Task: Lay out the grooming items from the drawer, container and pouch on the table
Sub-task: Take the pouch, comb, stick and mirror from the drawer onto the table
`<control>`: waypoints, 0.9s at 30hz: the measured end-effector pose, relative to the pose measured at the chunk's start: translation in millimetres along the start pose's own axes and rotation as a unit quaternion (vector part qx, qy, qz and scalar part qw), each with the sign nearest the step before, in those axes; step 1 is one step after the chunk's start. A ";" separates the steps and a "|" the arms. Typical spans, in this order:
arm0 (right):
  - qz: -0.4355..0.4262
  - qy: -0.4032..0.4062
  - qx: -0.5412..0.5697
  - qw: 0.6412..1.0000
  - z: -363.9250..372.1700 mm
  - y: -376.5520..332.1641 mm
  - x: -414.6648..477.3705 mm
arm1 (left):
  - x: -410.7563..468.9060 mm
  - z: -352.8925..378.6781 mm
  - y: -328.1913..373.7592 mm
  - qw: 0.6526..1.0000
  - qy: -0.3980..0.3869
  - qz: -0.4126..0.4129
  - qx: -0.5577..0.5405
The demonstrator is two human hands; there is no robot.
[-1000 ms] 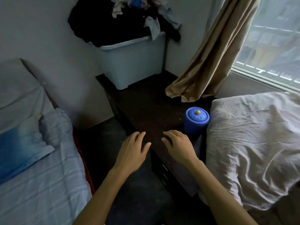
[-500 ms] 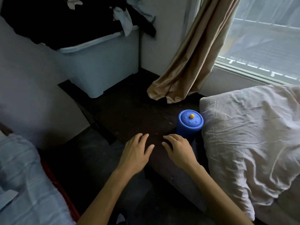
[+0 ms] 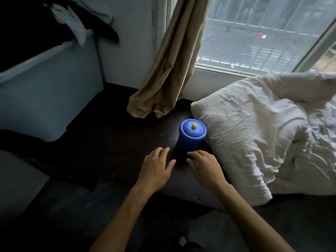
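Stretching across the middle of the view is a dark wooden table (image 3: 109, 142), its top worn and faintly speckled, set in the corner of a dim bedroom. A pale plastic storage bin (image 3: 45, 99) stands on its far left part against the wall (image 3: 134, 42), heaped with dark clothes (image 3: 27, 24) that spill over its rim. A tan curtain (image 3: 171, 70) hangs down beside the window (image 3: 263, 33), and its bunched hem rests on the back of the tabletop. Daylight through the glass falls on a crumpled white pillow (image 3: 245, 139) whose corner presses up against the table's right edge.

The blue container (image 3: 191, 140) stands upright near that right edge, just beside the pillow, with its lid on and a small yellow knob (image 3: 194, 126) at the top centre.

Both hands are palm down over the near part of the table, just in front of the container and apart from it. The left hand (image 3: 156, 170) has its fingers straight and slightly spread, holding nothing. The right hand (image 3: 205, 168) has its fingers loosely bent, also holding nothing. Whether either palm actually touches the wood cannot be told. Below the table's near edge lies dark floor (image 3: 63, 215)
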State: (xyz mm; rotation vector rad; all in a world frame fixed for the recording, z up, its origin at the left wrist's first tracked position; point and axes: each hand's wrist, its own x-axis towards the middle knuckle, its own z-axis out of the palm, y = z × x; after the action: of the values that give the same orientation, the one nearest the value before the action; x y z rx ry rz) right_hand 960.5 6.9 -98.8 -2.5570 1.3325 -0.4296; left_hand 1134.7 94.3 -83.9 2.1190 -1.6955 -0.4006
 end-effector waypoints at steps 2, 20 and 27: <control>0.026 0.009 -0.010 1.000 -4.0 9.1 2.1 | 11.9 6.6 2.4 1.000 -0.012 0.026 -0.005; 0.141 0.082 0.060 0.985 32.9 52.5 39.0 | 98.2 39.0 11.1 0.987 -0.086 0.125 0.045; 0.212 0.098 0.057 0.971 60.0 36.0 -8.6 | 81.6 60.4 -8.1 0.972 -0.134 0.192 0.032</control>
State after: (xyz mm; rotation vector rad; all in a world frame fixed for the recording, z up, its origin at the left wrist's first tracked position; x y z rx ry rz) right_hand 949.9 -2.3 -167.9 -2.0993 1.8089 -0.6606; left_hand 1132.5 8.7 -139.0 1.7790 -2.2422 -0.5371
